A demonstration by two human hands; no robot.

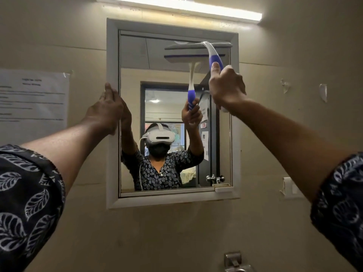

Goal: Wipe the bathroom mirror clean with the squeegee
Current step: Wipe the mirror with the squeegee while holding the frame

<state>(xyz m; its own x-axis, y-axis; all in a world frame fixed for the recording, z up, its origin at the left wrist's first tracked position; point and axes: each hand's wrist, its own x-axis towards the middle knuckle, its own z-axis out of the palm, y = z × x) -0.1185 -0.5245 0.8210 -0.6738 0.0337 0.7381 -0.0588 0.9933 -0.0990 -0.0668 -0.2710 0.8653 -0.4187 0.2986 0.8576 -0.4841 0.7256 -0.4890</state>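
The bathroom mirror [133,61] hangs on the wall in a wide white frame [112,55]. My right hand [225,85] grips the blue and white handle of the squeegee [213,55]. Its long grey blade lies flat against the glass near the mirror's top right corner. My left hand [110,108] rests on the frame's left edge, fingers pointing upward and wrapped round the inner edge. The glass reflects both arms and the squeegee.
A strip light [176,5] glows above the mirror. A printed paper sheet [33,99] is taped to the wall at left. A small white ledge [223,187] sits at the mirror's lower right corner. A wall switch [290,188] is at right, and a metal fixture [234,262] below.
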